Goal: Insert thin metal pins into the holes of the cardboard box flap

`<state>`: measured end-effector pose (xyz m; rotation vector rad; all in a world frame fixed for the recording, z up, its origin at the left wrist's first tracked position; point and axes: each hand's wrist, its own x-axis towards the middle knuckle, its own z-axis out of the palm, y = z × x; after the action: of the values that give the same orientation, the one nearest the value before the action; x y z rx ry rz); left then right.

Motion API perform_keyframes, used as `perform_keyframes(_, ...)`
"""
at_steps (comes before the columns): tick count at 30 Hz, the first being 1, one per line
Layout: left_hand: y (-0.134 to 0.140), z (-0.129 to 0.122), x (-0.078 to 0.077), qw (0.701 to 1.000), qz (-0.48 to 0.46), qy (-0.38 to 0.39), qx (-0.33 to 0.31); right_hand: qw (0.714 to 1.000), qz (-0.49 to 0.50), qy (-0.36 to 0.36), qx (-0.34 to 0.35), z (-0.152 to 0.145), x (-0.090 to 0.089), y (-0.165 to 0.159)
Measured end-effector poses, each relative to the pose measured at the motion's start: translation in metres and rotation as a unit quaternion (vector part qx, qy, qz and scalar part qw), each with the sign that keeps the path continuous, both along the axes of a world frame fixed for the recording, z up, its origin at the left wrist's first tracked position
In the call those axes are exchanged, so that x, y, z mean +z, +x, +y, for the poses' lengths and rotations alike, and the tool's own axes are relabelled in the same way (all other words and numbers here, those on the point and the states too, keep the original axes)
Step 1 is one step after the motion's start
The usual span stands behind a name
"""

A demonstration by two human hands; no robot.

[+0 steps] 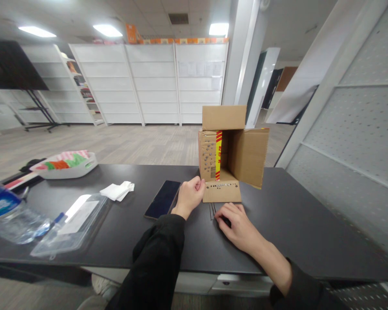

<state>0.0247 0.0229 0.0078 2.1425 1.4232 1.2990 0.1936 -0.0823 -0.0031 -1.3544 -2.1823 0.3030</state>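
Note:
An open cardboard box [235,155] stands on the black table, its mouth towards me and its flaps spread. Many small dark and silvery round spots, perhaps holes or metal heads, dot its left flap [208,157] and its bottom flap [222,192]. My left hand [190,196] is closed beside the lower corner of the left flap; whatever its fingers hold is hidden. In front of the bottom flap lie a few thin metal rods [211,212]. My right hand [235,224] rests low over the table with curled fingers, its fingertips at these rods; any grip is hidden.
A dark phone [163,199] lies left of my left hand. Farther left are white tissues [118,190], a clear plastic case [74,224], a water bottle [16,219] and a white basket [66,171] with colourful packets. A perforated panel [352,142] borders the right side.

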Motion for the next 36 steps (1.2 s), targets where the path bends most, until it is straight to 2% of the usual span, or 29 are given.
perform_keyframes(36,-0.0001,-0.0003,-0.0004,1.000,0.007,0.001,0.002,1.000,0.014,-0.009,-0.015,0.0007,0.0024,-0.0011)
